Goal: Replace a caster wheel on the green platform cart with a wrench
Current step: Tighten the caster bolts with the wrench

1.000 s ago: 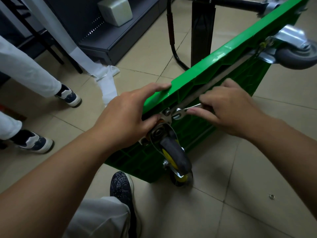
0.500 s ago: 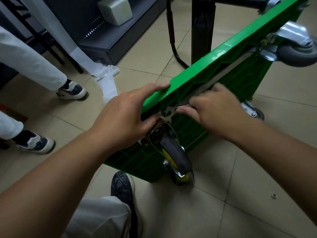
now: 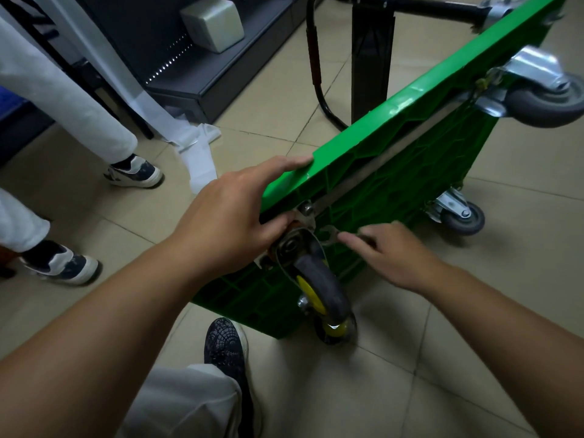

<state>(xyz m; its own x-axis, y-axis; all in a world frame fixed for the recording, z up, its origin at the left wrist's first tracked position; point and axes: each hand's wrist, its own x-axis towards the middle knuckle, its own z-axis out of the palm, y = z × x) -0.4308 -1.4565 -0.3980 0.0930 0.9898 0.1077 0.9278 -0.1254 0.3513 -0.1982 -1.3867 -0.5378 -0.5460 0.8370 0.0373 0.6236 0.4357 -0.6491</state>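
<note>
The green platform cart [image 3: 410,128] stands tipped on its side, its ribbed underside facing me. A caster wheel [image 3: 319,286] with a black tyre and yellow hub sits at the near corner on a metal bracket. My left hand [image 3: 234,216] grips that corner, fingers over the cart's top edge and thumb at the bracket. My right hand [image 3: 388,251] holds a small metal wrench [image 3: 330,234], whose open jaw lies just right of the bracket. Most of the wrench handle is hidden under my fingers.
Two grey casters show further along the cart: a large caster [image 3: 543,96] at top right and a small caster [image 3: 461,214] near the floor. A person's legs and sneakers [image 3: 132,172] stand at the left. A dark shelf base [image 3: 221,74], a black post [image 3: 373,58] and my shoe [image 3: 224,346] surround the cart.
My right hand has dropped with the wrench from the upper bolt near the cart's edge to beside the caster bracket. The left hand keeps its grip on the corner.
</note>
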